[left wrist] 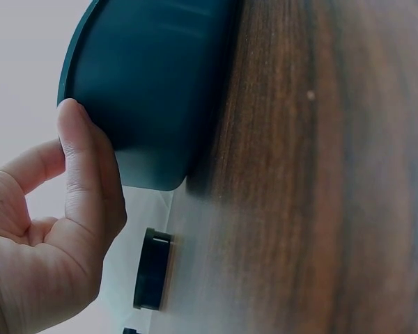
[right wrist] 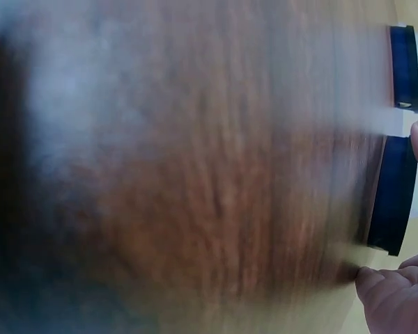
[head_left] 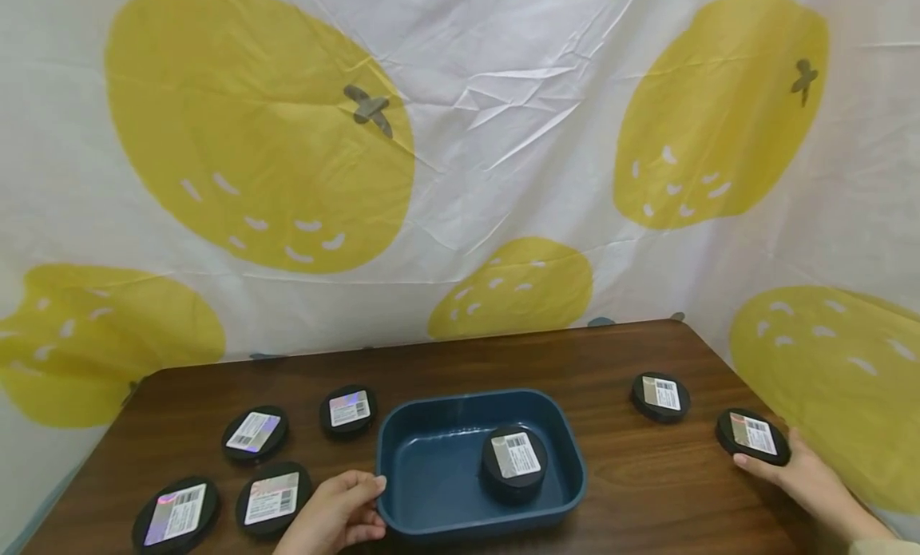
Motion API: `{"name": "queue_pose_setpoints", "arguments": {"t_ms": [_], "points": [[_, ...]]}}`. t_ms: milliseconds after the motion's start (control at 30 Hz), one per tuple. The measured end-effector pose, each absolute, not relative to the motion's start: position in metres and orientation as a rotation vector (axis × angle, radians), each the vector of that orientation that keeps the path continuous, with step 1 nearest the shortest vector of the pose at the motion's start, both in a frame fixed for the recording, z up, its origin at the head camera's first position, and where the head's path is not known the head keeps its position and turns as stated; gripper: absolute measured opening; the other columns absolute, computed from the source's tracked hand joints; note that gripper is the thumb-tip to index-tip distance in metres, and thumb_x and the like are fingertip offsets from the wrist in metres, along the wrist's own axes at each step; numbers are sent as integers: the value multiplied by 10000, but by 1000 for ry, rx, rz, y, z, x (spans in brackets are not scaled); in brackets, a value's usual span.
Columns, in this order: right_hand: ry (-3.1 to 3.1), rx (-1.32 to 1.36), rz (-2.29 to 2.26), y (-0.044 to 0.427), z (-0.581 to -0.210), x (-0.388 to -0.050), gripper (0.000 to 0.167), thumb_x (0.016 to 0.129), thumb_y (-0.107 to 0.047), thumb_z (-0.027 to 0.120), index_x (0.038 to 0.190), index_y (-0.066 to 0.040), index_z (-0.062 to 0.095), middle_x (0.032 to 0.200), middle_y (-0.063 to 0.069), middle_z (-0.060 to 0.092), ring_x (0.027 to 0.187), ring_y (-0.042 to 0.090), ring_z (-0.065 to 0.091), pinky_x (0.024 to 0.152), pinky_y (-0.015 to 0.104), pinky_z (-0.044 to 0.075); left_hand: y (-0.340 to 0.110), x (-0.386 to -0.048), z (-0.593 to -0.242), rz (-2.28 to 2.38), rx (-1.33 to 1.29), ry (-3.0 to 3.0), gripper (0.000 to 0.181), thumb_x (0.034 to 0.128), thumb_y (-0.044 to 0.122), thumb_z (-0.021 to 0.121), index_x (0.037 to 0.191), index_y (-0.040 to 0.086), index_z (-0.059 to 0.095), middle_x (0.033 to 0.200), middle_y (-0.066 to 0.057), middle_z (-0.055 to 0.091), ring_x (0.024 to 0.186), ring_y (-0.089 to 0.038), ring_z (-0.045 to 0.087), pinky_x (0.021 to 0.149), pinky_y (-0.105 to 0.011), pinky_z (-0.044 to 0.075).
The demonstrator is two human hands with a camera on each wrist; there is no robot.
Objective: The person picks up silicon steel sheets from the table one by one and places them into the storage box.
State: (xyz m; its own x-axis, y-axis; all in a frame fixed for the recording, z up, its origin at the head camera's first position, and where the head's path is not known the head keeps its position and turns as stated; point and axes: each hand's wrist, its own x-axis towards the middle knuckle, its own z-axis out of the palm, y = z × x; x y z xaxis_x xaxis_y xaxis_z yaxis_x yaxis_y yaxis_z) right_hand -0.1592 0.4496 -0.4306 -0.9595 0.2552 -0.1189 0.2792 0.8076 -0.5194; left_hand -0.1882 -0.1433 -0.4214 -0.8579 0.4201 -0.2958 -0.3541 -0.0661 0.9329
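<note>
At least one disc (head_left: 513, 465) is in the tray (head_left: 433, 477); four discs (head_left: 348, 411) remain left of it, two right. Left hand (head_left: 336, 510) pinches it, right hand (head_left: 803, 477) grips the rightmost disc (head_left: 752, 438).

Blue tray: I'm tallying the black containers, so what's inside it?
A round black container, labelled on top, sits in the tray right of centre; whatever lies beneath it is hidden.

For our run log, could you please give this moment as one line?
left hand: holds tray rim; right hand: at rightmost puck, grip unclear; tray: labelled puck inside; table: four pucks left, two right
</note>
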Motion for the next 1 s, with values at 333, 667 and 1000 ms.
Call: {"name": "queue_pose_setpoints", "arguments": {"t_ms": [333,667,1000], "points": [[2964,415,-804,453,-433,-159,1093,864,-496,577,1313,237,-98,1273,533,111,1153,663,207,915,673,280,-143,-188,-422,1971,71,1680,106,945,164,507,881,83,534,704,-10,562,622,-84,582,610,-212,539],[3017,342,-804,456,-435,-162,1027,867,-457,592,1321,252,4,1277,529,136,1140,658,232,889,673,293,-143,-189,-420,1965,62,1688,133,926,192,540,897,62,539,708,-15,567,629,-79,580,615,-212,539],[3125,270,-815,454,-434,-166,884,836,-386,663,1298,238,242,1234,486,321,1076,572,392,827,596,369,-145,-190,-420,1966,60,1682,141,922,201,543,901,61,542,714,-16,568,637,-82,579,620,-213,538]]}}
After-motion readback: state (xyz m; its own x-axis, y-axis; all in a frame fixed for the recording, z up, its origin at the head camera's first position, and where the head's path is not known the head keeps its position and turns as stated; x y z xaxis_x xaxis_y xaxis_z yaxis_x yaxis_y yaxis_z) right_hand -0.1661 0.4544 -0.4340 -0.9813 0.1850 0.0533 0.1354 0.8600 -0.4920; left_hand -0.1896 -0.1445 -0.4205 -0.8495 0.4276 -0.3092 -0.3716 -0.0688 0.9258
